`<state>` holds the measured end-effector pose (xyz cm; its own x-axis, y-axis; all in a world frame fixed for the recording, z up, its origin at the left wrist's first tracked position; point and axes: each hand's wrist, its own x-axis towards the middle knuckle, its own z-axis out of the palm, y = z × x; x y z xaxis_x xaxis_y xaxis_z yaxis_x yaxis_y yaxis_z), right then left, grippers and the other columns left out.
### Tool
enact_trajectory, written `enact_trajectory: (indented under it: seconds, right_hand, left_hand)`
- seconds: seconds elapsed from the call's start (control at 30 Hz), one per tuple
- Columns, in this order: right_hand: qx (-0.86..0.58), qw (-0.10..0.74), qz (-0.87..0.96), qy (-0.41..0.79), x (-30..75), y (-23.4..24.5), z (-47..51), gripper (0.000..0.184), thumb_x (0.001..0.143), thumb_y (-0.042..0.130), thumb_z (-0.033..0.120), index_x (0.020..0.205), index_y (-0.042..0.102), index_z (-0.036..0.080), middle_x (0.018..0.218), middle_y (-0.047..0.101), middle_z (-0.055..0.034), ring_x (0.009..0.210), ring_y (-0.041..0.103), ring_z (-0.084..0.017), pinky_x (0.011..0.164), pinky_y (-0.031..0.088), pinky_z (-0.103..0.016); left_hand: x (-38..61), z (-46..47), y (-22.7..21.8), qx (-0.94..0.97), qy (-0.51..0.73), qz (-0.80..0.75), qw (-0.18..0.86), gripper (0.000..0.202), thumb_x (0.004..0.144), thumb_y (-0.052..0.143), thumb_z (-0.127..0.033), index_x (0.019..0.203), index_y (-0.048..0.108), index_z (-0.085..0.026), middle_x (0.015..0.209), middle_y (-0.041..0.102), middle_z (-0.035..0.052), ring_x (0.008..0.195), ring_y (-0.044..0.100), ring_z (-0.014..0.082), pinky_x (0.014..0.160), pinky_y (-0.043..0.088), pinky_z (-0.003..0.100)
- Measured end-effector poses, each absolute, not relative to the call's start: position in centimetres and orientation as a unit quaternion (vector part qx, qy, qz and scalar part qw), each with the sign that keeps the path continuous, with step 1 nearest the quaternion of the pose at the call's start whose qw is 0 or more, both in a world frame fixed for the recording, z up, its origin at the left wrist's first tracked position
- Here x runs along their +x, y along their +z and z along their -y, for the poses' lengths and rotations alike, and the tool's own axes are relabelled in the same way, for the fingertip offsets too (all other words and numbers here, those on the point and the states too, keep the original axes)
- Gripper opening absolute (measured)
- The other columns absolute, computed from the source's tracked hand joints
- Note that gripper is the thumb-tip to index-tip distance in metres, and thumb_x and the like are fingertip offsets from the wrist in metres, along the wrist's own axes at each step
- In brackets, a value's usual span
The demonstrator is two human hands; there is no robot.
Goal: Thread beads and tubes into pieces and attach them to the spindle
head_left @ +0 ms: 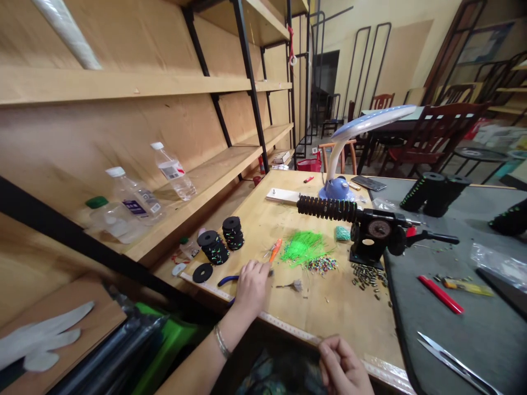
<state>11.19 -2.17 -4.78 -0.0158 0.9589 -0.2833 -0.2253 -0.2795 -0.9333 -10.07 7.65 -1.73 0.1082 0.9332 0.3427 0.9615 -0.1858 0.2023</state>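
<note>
My left hand (252, 282) lies on the tabletop with bent fingers, over a blue-handled tool that looks like pliers (227, 280). The handles stick out on the wrist side, and the fingers cover the tool's middle. Just beyond the fingertips is an orange-handled tool (275, 250). My right hand (343, 365) is at the table's front edge, thumb and forefinger pressed together; whatever they pinch is too small to make out. Between the hands lies a small feathery grey piece (296, 285). Green fibres (303, 247) and multicoloured beads (322, 265) are heaped farther back.
A black clamp-like device (376, 227) holds a horizontal black ridged roll (327, 208). Black spools (213, 247) stand at left. A blue lamp (335, 186) is behind. Metal bits (368, 277), a red stick (441, 294) and scissors (453, 362) lie right. Shelves (206, 181) line the left.
</note>
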Motion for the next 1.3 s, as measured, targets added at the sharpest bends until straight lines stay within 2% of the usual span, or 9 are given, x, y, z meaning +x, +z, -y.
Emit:
enact_trajectory:
  seconds: [0.17,0.27,0.4,0.5,0.6,0.87,1.07,1.17,1.3]
  right_hand:
    - [-0.510,0.482,0.350,0.620,11.1,-4.6,2.2,0.053,0.067,0.065,0.070,0.066,0.052,0.019,0.039,0.045,0.0078,0.037,0.032,-0.007,0.043,0.024,-0.020]
    - [-0.508,0.487,0.348,0.619,11.2,-4.4,2.2,0.051,0.068,0.066,0.069,0.067,0.054,0.019,0.040,0.045,0.0075,0.039,0.033,-0.007,0.043,0.025,-0.020]
    - [-0.513,0.490,0.343,0.616,11.2,-3.9,2.3,0.051,0.068,0.066,0.068,0.066,0.055,0.019,0.042,0.045,0.0070,0.040,0.035,-0.008,0.043,0.026,-0.020]
    - [-0.509,0.479,0.347,0.625,11.3,-3.8,2.3,0.049,0.068,0.067,0.067,0.066,0.055,0.019,0.043,0.046,0.0067,0.041,0.036,-0.008,0.043,0.027,-0.021]
    - [-0.505,0.470,0.351,0.633,11.3,-4.0,2.5,0.047,0.070,0.067,0.065,0.068,0.055,0.019,0.043,0.046,0.0071,0.041,0.035,-0.008,0.043,0.027,-0.020]
    - [-0.504,0.447,0.359,0.646,11.2,-4.8,2.4,0.049,0.069,0.066,0.066,0.069,0.055,0.019,0.043,0.047,0.0073,0.039,0.036,-0.007,0.041,0.028,-0.019]
    - [-0.503,0.448,0.369,0.641,11.0,-4.7,2.4,0.048,0.067,0.070,0.063,0.067,0.058,0.017,0.044,0.051,0.0053,0.040,0.040,-0.008,0.042,0.029,-0.020]
    - [-0.500,0.451,0.371,0.639,10.9,-4.7,2.4,0.046,0.068,0.071,0.061,0.068,0.060,0.016,0.045,0.051,0.0050,0.041,0.041,-0.008,0.043,0.030,-0.020]
    - [-0.504,0.454,0.377,0.630,10.8,-4.9,2.4,0.044,0.069,0.070,0.059,0.068,0.060,0.016,0.046,0.052,0.0045,0.042,0.042,-0.009,0.043,0.030,-0.020]
  left_hand:
    - [-10.9,-7.2,-1.5,-0.744,-0.301,0.596,0.018,0.025,0.090,0.042,-0.011,0.101,0.063,-0.017,0.090,0.067,0.0089,0.088,0.059,0.0244,0.078,0.047,0.037]
    - [-10.6,-6.0,-0.3,-0.721,-0.376,0.578,-0.061,0.018,0.090,0.046,-0.017,0.097,0.063,-0.019,0.089,0.066,0.0073,0.086,0.061,0.0227,0.077,0.048,0.035]
    - [-8.8,-3.5,1.1,-0.626,-0.409,0.587,-0.311,0.008,0.084,0.056,-0.023,0.086,0.061,-0.018,0.082,0.065,0.0054,0.075,0.061,0.0179,0.066,0.048,0.028]
    - [-6.8,-1.6,1.0,-0.479,-0.394,0.552,-0.557,0.017,0.075,0.066,-0.030,0.077,0.056,-0.017,0.063,0.061,0.0009,0.057,0.055,0.0137,0.053,0.043,0.023]
    - [-5.0,-0.2,0.0,-0.383,-0.374,0.526,-0.661,0.024,0.070,0.070,-0.034,0.073,0.054,-0.016,0.055,0.059,-0.0012,0.047,0.045,0.0083,0.047,0.034,0.020]
    - [-3.2,1.4,-1.6,-0.342,-0.367,0.506,-0.701,0.023,0.069,0.072,-0.031,0.075,0.059,-0.014,0.055,0.054,-0.0035,0.048,0.043,0.0070,0.047,0.028,0.019]
    - [-2.6,1.7,-1.8,-0.355,-0.365,0.507,-0.696,0.023,0.071,0.070,-0.032,0.074,0.054,-0.016,0.055,0.054,-0.0050,0.044,0.038,0.0054,0.044,0.026,0.019]
    - [-2.4,1.7,-1.7,-0.370,-0.375,0.507,-0.682,0.026,0.072,0.071,-0.034,0.072,0.051,-0.017,0.055,0.053,-0.0061,0.044,0.038,0.0053,0.045,0.029,0.019]
    - [-2.3,1.8,-2.0,-0.393,-0.388,0.507,-0.661,0.029,0.073,0.071,-0.036,0.070,0.050,-0.017,0.058,0.055,-0.0042,0.052,0.048,0.0081,0.051,0.036,0.020]
